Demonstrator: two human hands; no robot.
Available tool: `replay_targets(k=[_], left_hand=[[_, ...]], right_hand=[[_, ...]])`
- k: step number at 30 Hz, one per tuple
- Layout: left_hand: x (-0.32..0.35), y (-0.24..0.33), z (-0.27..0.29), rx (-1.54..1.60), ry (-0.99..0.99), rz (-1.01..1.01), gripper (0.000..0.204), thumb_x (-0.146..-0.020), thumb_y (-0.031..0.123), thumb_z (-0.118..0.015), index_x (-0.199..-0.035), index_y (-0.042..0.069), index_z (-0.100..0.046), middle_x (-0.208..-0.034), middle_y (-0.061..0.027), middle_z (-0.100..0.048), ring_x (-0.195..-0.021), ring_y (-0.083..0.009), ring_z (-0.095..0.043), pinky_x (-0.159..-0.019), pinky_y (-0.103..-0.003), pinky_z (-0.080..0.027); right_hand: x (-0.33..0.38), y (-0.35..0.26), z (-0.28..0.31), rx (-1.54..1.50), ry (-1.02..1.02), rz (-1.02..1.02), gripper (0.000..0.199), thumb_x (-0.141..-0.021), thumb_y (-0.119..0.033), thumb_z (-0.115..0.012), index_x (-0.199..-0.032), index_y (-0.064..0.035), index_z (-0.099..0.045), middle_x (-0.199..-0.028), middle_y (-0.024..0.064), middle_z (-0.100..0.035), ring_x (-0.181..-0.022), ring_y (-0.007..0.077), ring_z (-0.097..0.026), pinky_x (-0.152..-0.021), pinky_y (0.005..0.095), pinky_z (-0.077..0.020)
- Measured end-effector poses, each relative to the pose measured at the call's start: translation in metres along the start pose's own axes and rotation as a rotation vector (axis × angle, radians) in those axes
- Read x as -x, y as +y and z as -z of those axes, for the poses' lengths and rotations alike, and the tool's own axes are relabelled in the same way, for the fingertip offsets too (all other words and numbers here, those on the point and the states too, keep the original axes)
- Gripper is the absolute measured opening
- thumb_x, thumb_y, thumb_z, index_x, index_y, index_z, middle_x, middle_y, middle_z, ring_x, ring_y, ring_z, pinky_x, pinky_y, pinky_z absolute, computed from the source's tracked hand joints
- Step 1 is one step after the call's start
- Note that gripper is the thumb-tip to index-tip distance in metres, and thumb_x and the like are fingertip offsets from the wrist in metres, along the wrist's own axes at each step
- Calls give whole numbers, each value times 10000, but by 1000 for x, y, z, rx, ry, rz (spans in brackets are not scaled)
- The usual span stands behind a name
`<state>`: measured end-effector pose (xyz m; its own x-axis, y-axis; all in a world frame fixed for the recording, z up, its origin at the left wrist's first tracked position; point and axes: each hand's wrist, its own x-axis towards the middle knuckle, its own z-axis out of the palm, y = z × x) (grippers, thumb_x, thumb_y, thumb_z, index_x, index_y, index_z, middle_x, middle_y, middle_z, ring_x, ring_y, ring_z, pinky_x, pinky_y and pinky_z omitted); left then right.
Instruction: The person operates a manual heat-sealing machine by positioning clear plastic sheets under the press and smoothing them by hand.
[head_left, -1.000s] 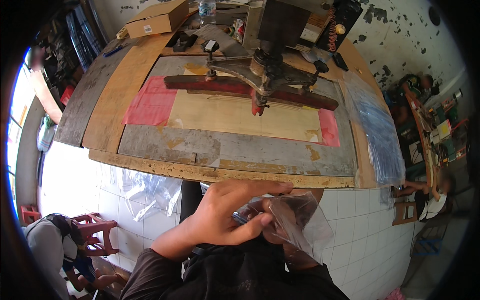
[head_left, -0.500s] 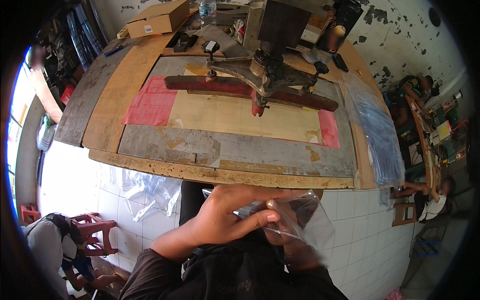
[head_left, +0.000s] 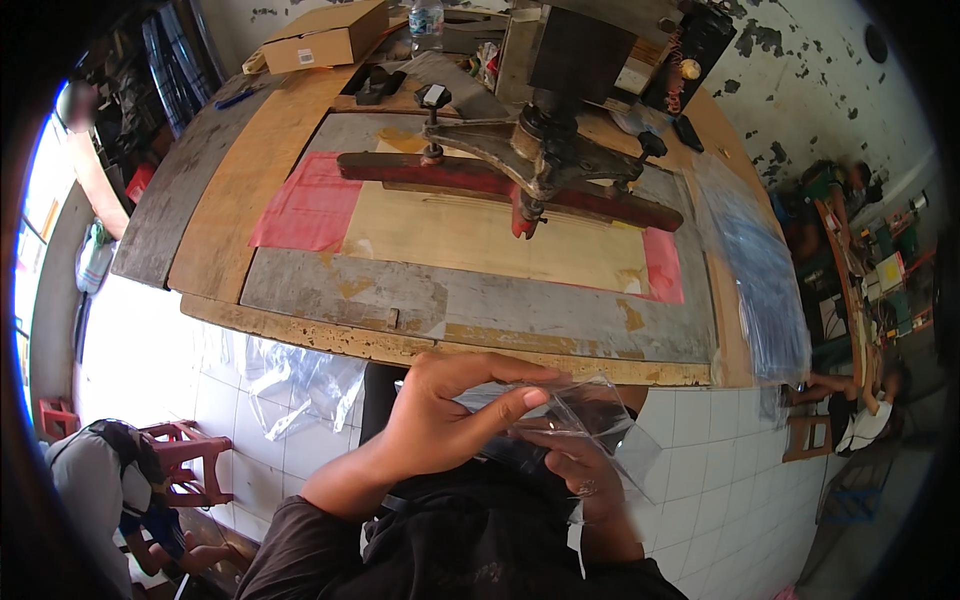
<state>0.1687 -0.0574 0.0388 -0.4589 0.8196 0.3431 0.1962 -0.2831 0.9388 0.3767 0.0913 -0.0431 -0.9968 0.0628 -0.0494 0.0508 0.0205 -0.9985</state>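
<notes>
Close to my body, below the table's front edge, a folded piece of clear plastic (head_left: 625, 440) with sharp creases is between my hands. My left hand (head_left: 440, 415) has its thumb and index finger closed on the plastic's left side. On the other side, my right hand (head_left: 590, 480) holds the plastic from below. Its fingers show partly through the clear film, and its thumb stands a little apart. Beyond the hands is a press with a red bar (head_left: 610, 200) over a cream sheet (head_left: 450, 240) flanked by pink-red patches (head_left: 310, 205).
The worn wooden front edge (head_left: 450, 353) of the table runs just past my hands. A stack of clear plastic sheets (head_left: 760, 290) lies at the right. A cardboard box (head_left: 325, 38) and a water bottle (head_left: 426, 25) stand at the back. Loose plastic film (head_left: 300, 385) hangs at the left.
The plastic has tilted and its creases stand out more. My right hand has shifted, with its thumb now lower and away from the left thumb. My left hand keeps hold.
</notes>
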Motion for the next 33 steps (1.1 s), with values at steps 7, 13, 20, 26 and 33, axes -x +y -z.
replay_targets(k=[7,13,20,26,33], left_hand=[[-4,-9,-2,-36,134,106,148,-1013,107,-757,-1072,-26,-782,-1052,-148,-835,-1021,-194,-796,-928,-323,-600],[-11,-11,21,-97,280,84,143,-1023,96,-738,-976,-38,-758,-940,-125,-833,-899,-140,-772,-862,-294,-590],[-14,-11,12,-244,213,71,149,-973,127,-803,-1068,13,-814,-928,-107,-828,-835,-172,-796,-783,-295,-605],[-8,-13,-4,-355,96,1,157,-941,119,-823,-1066,24,-824,-978,-122,-830,-865,-232,-807,-778,-335,-614],[-6,-11,5,-228,28,176,159,-994,99,-761,-1105,0,-817,-986,-125,-835,-947,-200,-806,-872,-322,-605]], right_hand=[[38,39,11,-150,13,-2,923,-1034,-748,-486,-1551,13,-549,-1608,171,-548,-1528,301,-461,-1280,477,-287],[116,18,72,159,-13,-482,414,-1106,-290,-625,-1380,11,-702,-1368,134,-728,-1290,239,-664,-1115,368,-484],[94,-38,70,235,885,362,1130,-778,-759,-839,-1455,85,-512,-1327,196,-689,-1205,296,-687,-1012,400,-521],[-33,-82,19,512,486,278,1058,-845,-625,-862,-1566,41,-470,-1488,220,-592,-1395,318,-574,-1128,439,-465],[-54,-72,23,328,418,116,269,-974,-140,-811,-1192,10,-765,-1071,136,-803,-940,190,-754,-856,313,-582]])
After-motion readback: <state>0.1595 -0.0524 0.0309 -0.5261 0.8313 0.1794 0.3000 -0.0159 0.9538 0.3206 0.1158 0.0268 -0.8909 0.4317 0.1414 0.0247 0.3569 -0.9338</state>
